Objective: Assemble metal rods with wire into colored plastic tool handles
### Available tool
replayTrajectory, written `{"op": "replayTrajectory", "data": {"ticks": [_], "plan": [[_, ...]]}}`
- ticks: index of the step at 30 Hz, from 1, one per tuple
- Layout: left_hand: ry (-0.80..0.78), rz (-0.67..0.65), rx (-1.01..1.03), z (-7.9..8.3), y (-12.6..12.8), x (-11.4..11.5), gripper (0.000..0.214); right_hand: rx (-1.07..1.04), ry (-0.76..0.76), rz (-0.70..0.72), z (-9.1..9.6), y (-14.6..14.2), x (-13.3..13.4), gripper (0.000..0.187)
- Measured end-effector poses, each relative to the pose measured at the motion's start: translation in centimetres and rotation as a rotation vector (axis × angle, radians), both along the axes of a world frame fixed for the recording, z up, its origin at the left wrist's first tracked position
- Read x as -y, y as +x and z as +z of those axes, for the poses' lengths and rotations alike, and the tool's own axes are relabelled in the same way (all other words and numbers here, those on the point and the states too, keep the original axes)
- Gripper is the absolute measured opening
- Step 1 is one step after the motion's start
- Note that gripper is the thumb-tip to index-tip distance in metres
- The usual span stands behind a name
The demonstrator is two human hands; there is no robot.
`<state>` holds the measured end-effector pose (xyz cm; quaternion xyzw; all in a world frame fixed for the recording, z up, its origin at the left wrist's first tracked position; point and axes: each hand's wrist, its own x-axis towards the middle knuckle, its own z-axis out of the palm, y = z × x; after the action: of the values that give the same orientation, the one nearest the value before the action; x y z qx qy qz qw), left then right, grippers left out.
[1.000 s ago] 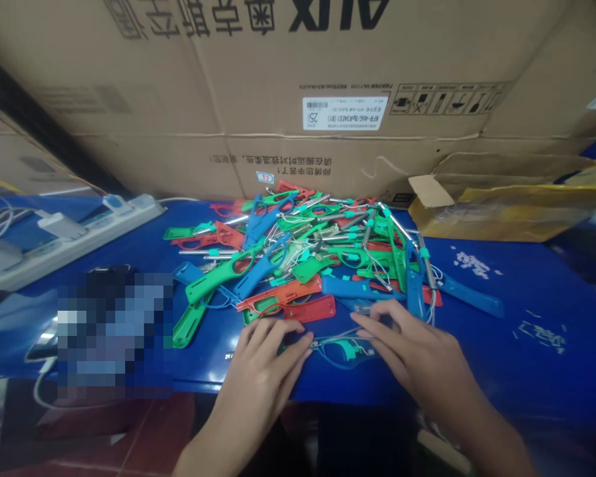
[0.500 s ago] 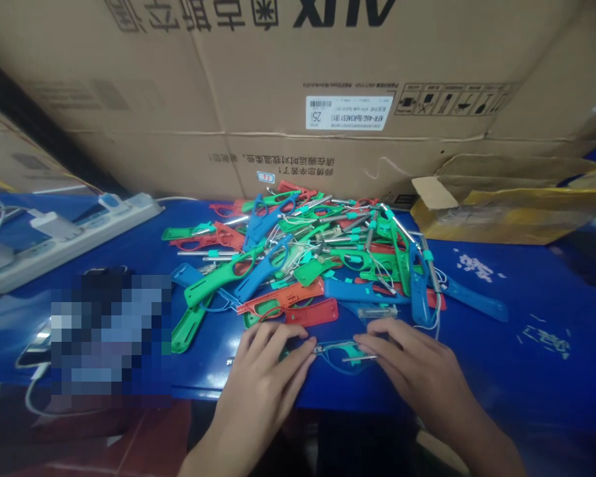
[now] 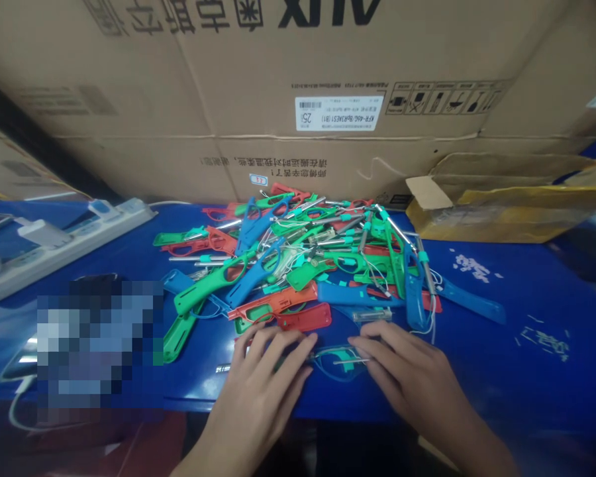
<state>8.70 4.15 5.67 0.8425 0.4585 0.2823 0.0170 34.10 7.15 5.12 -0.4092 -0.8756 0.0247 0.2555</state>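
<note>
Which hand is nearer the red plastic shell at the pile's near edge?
Left. The left hand has its fingertips just below the red shell, nearly touching; the right hand rests farther off to its right.

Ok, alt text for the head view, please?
The left hand and right hand rest fingers-down on a blue table, touching a blue handle shell with a teal insert between them. Behind lies a heap of green, blue and red handle shells, then a cardboard box; a white power strip sits far left.
</note>
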Motion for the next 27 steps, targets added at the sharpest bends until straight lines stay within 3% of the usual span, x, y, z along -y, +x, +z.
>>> {"op": "replayTrajectory", "data": {"ticks": [7,14,21,27], "plan": [[-0.071,-0.144,-0.010,0.6,1.7,-0.8,0.025,-0.005,-0.001,-0.013,0.3,-0.3,-0.2,0.025],[-0.171,-0.163,0.030,0.9,2.0,-1.6,0.020,-0.021,-0.014,-0.035,0.2,-0.6,-0.1,0.025],[-0.097,-0.181,-0.011,0.7,2.6,-2.2,0.023,-0.033,-0.012,-0.048,0.3,-0.5,-0.1,0.025],[-0.131,-0.185,0.000,0.7,2.5,-2.3,0.024,-0.067,0.041,-0.081,0.7,-0.6,0.2,0.028]]}}
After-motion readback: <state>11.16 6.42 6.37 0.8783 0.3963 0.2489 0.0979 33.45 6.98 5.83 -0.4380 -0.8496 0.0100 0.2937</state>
